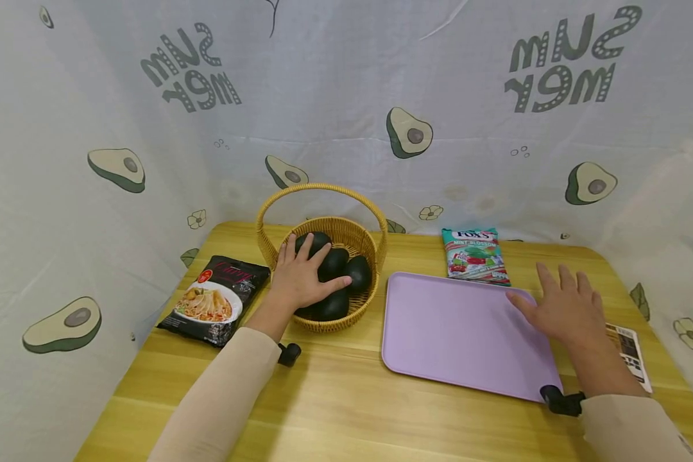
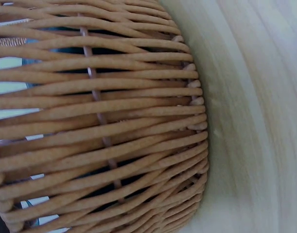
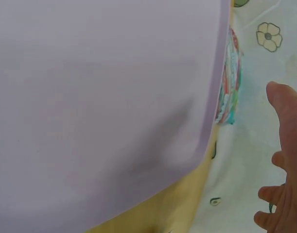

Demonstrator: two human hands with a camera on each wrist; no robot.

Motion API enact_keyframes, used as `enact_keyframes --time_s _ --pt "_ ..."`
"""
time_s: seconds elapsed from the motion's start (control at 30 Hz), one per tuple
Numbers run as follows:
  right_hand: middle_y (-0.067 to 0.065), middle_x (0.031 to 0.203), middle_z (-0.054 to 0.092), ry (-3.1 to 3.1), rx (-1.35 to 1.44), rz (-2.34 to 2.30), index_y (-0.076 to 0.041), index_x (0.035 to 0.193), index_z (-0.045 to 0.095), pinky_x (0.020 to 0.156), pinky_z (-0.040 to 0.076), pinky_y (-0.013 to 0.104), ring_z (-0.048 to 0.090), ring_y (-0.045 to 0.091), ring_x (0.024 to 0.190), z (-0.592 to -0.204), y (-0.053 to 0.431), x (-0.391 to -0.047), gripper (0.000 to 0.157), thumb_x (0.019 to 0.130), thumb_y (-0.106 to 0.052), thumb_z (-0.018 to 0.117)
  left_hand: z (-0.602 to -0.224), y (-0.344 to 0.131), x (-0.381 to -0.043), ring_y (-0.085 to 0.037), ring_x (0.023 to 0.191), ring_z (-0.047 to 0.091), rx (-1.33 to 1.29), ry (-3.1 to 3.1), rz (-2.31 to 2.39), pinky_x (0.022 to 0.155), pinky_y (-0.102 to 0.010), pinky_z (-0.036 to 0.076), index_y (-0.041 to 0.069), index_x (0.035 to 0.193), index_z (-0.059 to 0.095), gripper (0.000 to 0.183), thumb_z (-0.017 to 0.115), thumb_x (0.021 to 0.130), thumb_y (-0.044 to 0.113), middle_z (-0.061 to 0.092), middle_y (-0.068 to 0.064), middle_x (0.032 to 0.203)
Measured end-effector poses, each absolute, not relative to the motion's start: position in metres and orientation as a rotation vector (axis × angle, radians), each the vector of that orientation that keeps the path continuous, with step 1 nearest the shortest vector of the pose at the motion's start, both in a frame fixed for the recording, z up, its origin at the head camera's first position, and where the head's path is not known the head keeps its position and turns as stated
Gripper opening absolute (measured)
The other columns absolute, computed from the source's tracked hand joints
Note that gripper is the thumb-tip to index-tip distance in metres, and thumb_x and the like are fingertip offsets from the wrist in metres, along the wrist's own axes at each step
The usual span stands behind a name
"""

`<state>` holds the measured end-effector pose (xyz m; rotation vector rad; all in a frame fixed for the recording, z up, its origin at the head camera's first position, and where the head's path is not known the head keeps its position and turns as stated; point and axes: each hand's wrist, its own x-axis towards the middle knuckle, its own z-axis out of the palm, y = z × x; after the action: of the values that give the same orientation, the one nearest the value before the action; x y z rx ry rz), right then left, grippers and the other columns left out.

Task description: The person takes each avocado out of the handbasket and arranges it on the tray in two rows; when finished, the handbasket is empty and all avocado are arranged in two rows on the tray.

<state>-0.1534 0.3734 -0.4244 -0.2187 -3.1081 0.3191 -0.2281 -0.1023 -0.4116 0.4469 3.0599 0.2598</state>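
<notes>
My left hand (image 1: 303,279) is spread over a wicker basket (image 1: 329,325) that has a tall arched handle. Several dark avocados (image 1: 358,274) lie inside it, partly covered by that hand. In the left wrist view the woven wall of the basket (image 2: 104,116) fills most of the picture, and the hand itself is out of sight. My right hand (image 1: 568,311) hovers with fingers spread above the right side of a lilac tray (image 1: 456,333). Nothing is in its grasp. The right wrist view has the tray (image 3: 99,107) large and my right hand (image 3: 289,160) at the edge.
Left of the basket lies a black noodle packet (image 1: 213,301). A teal candy bag (image 1: 476,256) lies behind the tray. Partly under my right forearm is a printed card or pack (image 1: 632,353). A patterned curtain (image 1: 335,96) hangs along the back and sides of the wooden table (image 1: 335,410).
</notes>
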Motion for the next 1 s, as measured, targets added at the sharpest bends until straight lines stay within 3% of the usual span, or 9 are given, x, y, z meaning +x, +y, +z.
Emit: enact_keyframes --time_s 0.33,0.57,1.0 --pt "0.046 0.150 0.025 -2.987 -0.054 0.294 0.007 0.156 0.023 0.116 0.018 0.072 0.023 0.064 0.138 -0.412 0.357 -0.153 0.096 0.097 -0.063 0.053 -0.409 -0.102 -0.224 -0.046 0.158 -0.002 0.441 3.054 0.291 0.128 -0.058 0.001 0.035 0.164 0.020 0.095 0.038 0.087 0.088 0.008 -0.011 0.173" --pt "0.041 0.156 0.024 -2.980 -0.067 0.531 0.003 0.161 0.017 0.104 0.027 0.081 0.024 0.062 0.140 -0.395 0.333 -0.147 0.093 0.099 -0.056 0.055 -0.409 -0.106 -0.218 -0.045 0.158 -0.003 0.443 3.058 0.378 0.128 -0.058 0.001 0.032 0.164 0.023 0.094 0.040 0.089 0.085 0.009 -0.012 0.173" --pt "0.033 0.156 0.035 -2.919 0.011 0.735 -0.004 0.161 0.026 0.105 0.033 0.077 0.034 0.056 0.141 -0.382 0.280 -0.137 0.082 0.100 -0.049 0.059 -0.413 -0.113 -0.202 -0.046 0.158 0.001 0.492 3.109 0.561 0.126 -0.063 0.005 0.028 0.163 0.029 0.089 0.049 0.091 0.077 0.017 -0.013 0.172"
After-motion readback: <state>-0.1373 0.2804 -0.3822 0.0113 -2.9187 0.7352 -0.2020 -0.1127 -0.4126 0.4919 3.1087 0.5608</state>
